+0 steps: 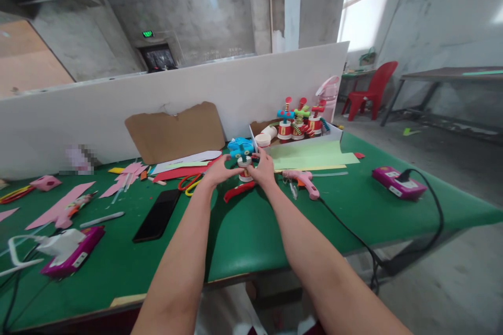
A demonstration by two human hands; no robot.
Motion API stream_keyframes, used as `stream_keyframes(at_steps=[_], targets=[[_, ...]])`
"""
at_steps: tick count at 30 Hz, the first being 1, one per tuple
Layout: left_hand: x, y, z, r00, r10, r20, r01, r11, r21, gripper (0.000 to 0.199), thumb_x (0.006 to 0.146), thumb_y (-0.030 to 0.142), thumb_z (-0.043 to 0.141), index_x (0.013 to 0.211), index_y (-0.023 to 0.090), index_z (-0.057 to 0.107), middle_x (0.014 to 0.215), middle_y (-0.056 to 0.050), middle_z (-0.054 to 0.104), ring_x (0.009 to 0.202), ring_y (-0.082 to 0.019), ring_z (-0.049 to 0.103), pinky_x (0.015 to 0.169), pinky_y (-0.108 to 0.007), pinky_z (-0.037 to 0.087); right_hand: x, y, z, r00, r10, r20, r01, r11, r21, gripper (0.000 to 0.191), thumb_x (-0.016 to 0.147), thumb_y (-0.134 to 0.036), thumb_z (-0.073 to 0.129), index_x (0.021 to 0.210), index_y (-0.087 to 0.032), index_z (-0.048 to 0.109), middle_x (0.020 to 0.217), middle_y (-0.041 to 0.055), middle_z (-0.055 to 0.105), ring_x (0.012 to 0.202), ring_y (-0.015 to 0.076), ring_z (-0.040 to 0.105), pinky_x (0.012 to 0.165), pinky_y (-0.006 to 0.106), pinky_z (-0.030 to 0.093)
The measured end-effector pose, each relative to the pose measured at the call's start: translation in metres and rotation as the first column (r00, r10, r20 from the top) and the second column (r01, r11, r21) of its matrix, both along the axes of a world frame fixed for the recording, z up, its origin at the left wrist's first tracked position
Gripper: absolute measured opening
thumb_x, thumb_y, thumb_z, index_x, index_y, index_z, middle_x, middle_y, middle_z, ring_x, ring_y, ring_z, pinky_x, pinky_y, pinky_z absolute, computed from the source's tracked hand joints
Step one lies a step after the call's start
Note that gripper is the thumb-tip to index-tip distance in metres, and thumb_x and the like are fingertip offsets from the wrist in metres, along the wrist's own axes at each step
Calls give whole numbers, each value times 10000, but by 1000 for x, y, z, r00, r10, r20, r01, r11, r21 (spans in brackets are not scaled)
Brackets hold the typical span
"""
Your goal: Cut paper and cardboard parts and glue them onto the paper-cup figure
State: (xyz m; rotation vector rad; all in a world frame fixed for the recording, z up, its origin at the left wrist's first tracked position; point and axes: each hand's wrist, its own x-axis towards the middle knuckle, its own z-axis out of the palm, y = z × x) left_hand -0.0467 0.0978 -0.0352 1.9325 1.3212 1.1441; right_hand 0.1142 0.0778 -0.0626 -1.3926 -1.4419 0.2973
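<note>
A small paper cup figure (244,163) stands upright in the middle of the green table, with a red and white cup as body and a blue roll across its top. My left hand (217,172) grips it from the left, thumb against the cup. From the other side my right hand (264,168) holds the same cup between thumb and fingers. Below the cup lies a red craft-paper strip (239,191). Behind the figure is a bunched blue piece (240,144). Scissors (189,184) with red and yellow handles lie left of my left hand.
A pink glue gun (302,180) lies right of my hands, its cord running to a purple power strip (398,182). A black phone (157,214) is at left. Several finished cup figures stand in a white box (334,133) behind green paper (310,156). Cardboard (176,133) leans on the partition.
</note>
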Motion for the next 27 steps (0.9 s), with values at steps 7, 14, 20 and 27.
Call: stream_keyframes(at_steps=[7,14,20,27], targets=[[11,-3,8,980,87,181,-128,965,229,211,764,335,590,931,214,544,1185,-68,606,1130,-203,538,950,-358,395,-2,2,0,990,-29,136,30,1000,-3,815,615,-431,689,1328,-181,384,1138,92,611,1201,328,399,1010,490,258],[12,3,-5,965,211,156,-248,929,277,180,758,368,600,819,201,574,1162,-76,612,1106,-221,546,931,-368,409,-6,2,1,984,-44,175,45,999,-1,786,620,-422,703,1309,-203,393,1102,85,629,1128,300,437,964,455,288],[12,13,-15,980,156,126,-189,930,314,189,712,348,653,831,202,660,1160,-81,618,1122,-237,534,1012,-409,364,-7,2,2,987,-24,161,38,996,-85,752,618,-388,703,1286,-212,406,1101,75,627,1106,284,446,942,438,316],[18,20,-21,985,51,163,-94,960,265,218,764,377,599,849,206,703,1178,-64,620,1137,-225,532,1041,-399,348,-8,3,1,987,1,162,12,996,-83,738,623,-346,689,1290,-185,417,1098,81,619,1114,284,457,954,428,322]])
